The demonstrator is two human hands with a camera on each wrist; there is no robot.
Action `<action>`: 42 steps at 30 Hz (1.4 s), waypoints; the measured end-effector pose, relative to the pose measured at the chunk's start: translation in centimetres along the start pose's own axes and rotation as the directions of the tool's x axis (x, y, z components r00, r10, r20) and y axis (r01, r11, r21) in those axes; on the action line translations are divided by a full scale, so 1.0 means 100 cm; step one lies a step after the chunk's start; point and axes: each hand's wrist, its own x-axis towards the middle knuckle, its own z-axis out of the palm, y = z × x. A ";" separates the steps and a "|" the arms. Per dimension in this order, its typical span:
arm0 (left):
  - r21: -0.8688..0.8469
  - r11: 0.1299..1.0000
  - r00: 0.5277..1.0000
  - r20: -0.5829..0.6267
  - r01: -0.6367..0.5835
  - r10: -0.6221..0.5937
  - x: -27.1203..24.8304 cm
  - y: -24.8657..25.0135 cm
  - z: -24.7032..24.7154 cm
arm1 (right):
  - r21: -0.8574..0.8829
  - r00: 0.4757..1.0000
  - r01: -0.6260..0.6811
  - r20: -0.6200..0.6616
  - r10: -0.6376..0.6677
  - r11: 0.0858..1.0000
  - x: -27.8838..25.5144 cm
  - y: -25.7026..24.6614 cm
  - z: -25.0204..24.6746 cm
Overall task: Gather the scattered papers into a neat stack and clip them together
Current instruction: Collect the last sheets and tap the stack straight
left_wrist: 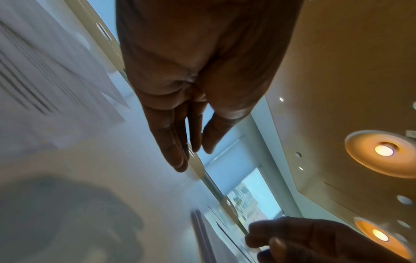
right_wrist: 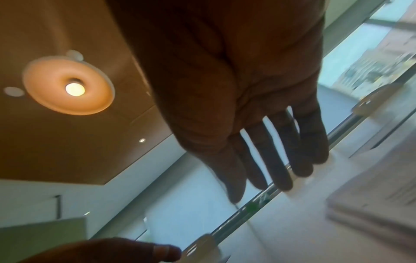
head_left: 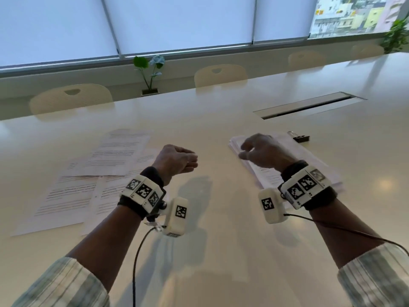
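- Both hands hang above the white table (head_left: 221,111), holding nothing.
- The left hand (head_left: 177,159) is relaxed, fingers straight and close together, in the gap between the two lots of paper.
- The right hand (head_left: 263,151) is loose, fingers slightly spread, over the near-left part of the stack (head_left: 309,156).
- The stack lies to the right; a black clip (head_left: 299,137) sits at its far corner.
- Loose sheets (head_left: 99,171) lie overlapping on the left, well apart from the stack.

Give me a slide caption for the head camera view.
Empty hands hover between scattered papers and a stack.
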 end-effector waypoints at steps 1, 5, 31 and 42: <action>-0.006 1.000 0.999 -0.042 0.009 -0.010 -0.002 -0.004 -0.019 | -0.017 0.995 0.075 0.068 -0.074 0.997 0.003 -0.017 0.009; 0.010 0.997 0.965 -0.253 0.073 -0.068 -0.019 -0.027 -0.097 | -0.120 0.904 0.303 0.351 -0.245 0.945 0.021 -0.076 0.054; 0.491 0.782 0.865 -0.487 0.385 -0.121 -0.141 -0.092 -0.217 | -0.120 0.572 0.743 0.625 -0.532 0.659 0.028 -0.175 0.144; 0.805 0.345 0.873 -0.412 0.483 -0.259 -0.162 -0.098 -0.168 | -0.047 0.529 0.753 0.635 -0.563 0.656 -0.038 -0.128 0.127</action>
